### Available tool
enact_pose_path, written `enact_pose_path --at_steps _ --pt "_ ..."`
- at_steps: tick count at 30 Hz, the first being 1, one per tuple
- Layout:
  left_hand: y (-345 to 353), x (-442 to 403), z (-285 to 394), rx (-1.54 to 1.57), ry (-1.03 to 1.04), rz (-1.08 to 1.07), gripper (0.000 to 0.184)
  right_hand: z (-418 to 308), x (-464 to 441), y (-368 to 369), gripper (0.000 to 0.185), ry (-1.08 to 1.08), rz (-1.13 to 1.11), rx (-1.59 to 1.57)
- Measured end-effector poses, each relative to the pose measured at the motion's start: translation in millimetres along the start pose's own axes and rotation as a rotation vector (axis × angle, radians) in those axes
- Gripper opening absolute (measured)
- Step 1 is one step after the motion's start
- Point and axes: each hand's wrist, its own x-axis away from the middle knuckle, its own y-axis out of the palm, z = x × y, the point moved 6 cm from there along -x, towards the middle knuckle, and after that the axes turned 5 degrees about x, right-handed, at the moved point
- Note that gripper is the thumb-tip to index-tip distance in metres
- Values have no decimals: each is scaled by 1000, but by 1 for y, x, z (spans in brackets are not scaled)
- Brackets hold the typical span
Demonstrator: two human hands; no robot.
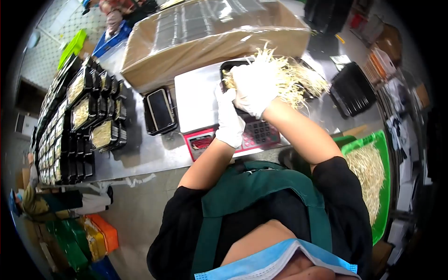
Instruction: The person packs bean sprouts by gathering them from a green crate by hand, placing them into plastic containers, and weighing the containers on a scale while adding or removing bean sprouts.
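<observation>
My right hand (254, 88), in a white glove, is closed over pale bean sprouts (266, 58) at a black plastic tray (227, 65); loose ends stick out past the fingers. My left hand (230, 119), also gloved, is at the tray's near-left side, its fingers closed at the rim and partly hidden by the right hand. The tray rests on the white platform of a scale (198, 100) with a red keypad front (259, 134). More loose sprouts (298, 81) are heaped just right of my right hand.
A lined cardboard box (214, 44) stands behind the scale. Filled trays (81, 114) are stacked at left. A black tray holding a phone-like device (159, 109) lies left of the scale; black trays (353, 88) sit right. A green crate (380, 186) holds sprouts. Two other people are nearby.
</observation>
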Motion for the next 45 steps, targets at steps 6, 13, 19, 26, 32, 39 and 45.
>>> enact_pose_path --at_steps 6,13,19,26,32,39,45 --pt "-97 -34 62 -796 451 203 47 -42 -42 57 30 -71 -105 -161" --pt "-2 -23 72 -1209 466 -173 68 -41 -49 55 53 -403 -204 -387" --pt "29 -27 49 -1620 484 -433 94 30 -54 48 98 -611 -536 -70" --pt "31 -38 41 -1512 277 -411 82 81 -33 62 71 -340 -627 -233" --pt "44 -34 43 -1721 231 -447 65 76 -13 58 74 -475 -71 -383" --pt "46 -29 40 -1395 135 -547 54 82 -45 71 52 -400 -660 -78" --pt "46 -30 42 -1733 107 -525 69 145 -32 68 47 -218 -786 -626"
